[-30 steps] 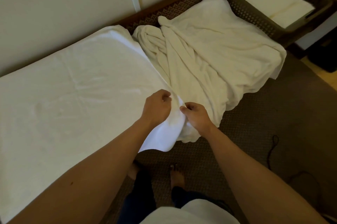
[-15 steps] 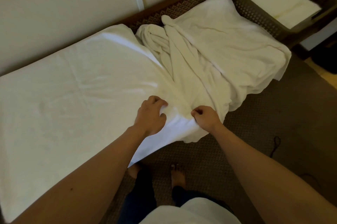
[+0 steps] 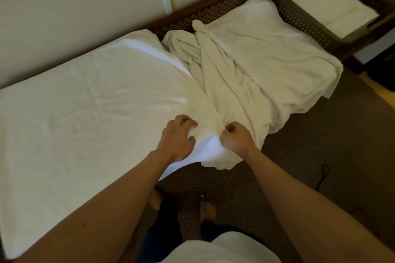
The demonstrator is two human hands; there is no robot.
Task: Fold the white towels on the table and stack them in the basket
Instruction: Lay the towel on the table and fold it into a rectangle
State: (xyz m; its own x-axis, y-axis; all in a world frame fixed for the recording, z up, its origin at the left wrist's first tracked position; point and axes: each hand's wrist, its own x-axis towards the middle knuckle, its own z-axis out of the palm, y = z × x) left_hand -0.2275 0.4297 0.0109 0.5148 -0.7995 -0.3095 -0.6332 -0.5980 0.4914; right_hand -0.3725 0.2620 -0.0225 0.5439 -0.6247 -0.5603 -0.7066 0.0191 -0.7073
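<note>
A large white towel (image 3: pixel 85 117) lies spread flat over the left part of the table. My left hand (image 3: pixel 176 137) and my right hand (image 3: pixel 237 139) both grip its near right corner at the table's front edge, fingers curled into the cloth. Beside it on the right lies a crumpled pile of cream towels (image 3: pixel 256 66), hanging over the front edge. A dark woven basket (image 3: pixel 299 14) stands at the far right with a folded white towel (image 3: pixel 329 6) inside.
A pale wall (image 3: pixel 85 6) runs close behind the table. Brown patterned carpet (image 3: pixel 310 155) covers the floor, with a thin dark cord (image 3: pixel 322 175) lying on it at the right. My bare feet (image 3: pixel 207 207) stand just below the table edge.
Both hands moved a little apart and then closer again along the towel's corner, bunching the cloth between them. The corner now sits lower over the table edge.
</note>
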